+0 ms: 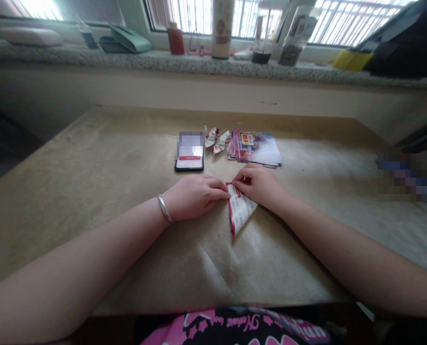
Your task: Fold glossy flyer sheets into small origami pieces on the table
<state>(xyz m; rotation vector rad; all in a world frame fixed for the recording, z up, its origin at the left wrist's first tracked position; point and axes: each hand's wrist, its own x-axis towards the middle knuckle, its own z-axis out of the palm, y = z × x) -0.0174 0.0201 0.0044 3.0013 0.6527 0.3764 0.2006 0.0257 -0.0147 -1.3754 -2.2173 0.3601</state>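
A folded sheet of printed paper, white with a red edge, lies on the table as a triangle whose point faces me. My left hand, with a silver bangle at the wrist, pinches or presses its upper left corner with the fingertips. At the top edge, the curled fingers of my right hand grip the same paper, and the hand covers its right side. Just beyond the hands stand small folded paper figures, white and red. To their right is a stack of colourful printed leaflets.
A phone with a lit screen lies left of the paper figures. The table has a smooth tan cover. A speckled windowsill behind it holds a red bottle, clear containers and a dark bag. A blurred object lies at the right edge.
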